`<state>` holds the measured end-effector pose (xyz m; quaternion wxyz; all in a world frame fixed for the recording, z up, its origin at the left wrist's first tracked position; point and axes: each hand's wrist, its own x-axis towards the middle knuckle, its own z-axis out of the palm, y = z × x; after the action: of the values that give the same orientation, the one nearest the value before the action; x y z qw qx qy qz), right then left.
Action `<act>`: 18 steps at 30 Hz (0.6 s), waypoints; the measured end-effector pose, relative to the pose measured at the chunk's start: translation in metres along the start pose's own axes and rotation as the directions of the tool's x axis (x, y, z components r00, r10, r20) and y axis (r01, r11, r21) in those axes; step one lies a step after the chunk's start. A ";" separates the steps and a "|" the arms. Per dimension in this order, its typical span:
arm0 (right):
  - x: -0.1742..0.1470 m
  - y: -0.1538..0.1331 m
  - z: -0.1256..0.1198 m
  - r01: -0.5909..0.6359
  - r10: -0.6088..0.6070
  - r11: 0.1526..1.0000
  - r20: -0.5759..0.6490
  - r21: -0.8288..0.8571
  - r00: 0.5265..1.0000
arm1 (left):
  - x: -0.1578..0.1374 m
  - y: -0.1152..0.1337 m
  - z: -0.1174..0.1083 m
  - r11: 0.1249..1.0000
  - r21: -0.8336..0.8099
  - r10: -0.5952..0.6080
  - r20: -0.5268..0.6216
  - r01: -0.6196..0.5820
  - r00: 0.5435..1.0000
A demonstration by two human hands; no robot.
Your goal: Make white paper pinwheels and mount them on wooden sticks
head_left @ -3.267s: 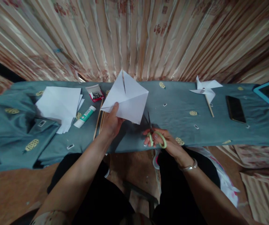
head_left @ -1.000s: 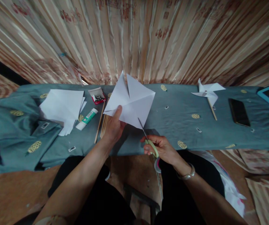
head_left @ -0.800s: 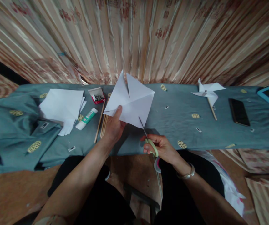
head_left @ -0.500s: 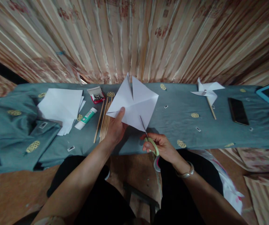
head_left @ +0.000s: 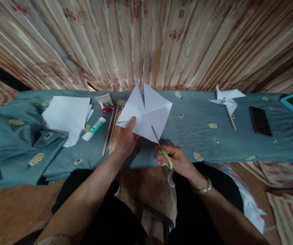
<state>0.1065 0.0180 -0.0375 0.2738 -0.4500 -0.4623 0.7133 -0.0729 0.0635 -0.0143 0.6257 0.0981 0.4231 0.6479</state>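
Above a long table [head_left: 192,117] draped in grey-blue cloth, against a pleated curtain [head_left: 146,44], two bare hands work on a square of white paper [head_left: 156,109]. The square is held up off the cloth, turned so that its corners point up, down, left and right, with creases running across it.

The left hand [head_left: 127,137] has its grip around the lower left edge, thumb on top and the other fingers underneath. The right hand [head_left: 175,160] grasps the pale green handles of a pair of scissors [head_left: 162,152], their dark blade lying over the bottom corner and pointing towards the middle.

The cutting looks more than half done. A slit gapes at the top corner, stopping short of the centre, and the left corner appears cut too, though the thumb partly covers that area. The bottom corner seems to be the one in hand; the right corner shows a crease but no visible cut, so it is probably left to do.

Left of the hands lie thin wooden sticks [head_left: 114,132], a small red box [head_left: 107,106], a green-and-white glue stick [head_left: 94,129] and a paper stack [head_left: 66,110]. To the right, an assembled paper pinwheel [head_left: 224,100] rests near a dark phone [head_left: 260,121].
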 end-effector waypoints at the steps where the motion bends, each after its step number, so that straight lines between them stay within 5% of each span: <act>1: 0.000 0.000 0.000 0.003 -0.003 1.000 -0.001 -0.004 1.000 | 0.000 0.000 0.000 1.000 0.000 0.002 0.008 -0.002 1.000; 18: 0.000 -0.001 -0.001 0.074 -0.076 0.996 -0.035 -0.049 0.996 | -0.005 -0.011 -0.003 1.000 -0.016 -0.026 0.085 0.027 0.996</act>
<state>0.1074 0.0193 -0.0371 0.2980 -0.4520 -0.4907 0.6827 -0.0658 0.0567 -0.0214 0.6526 0.1148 0.3919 0.6383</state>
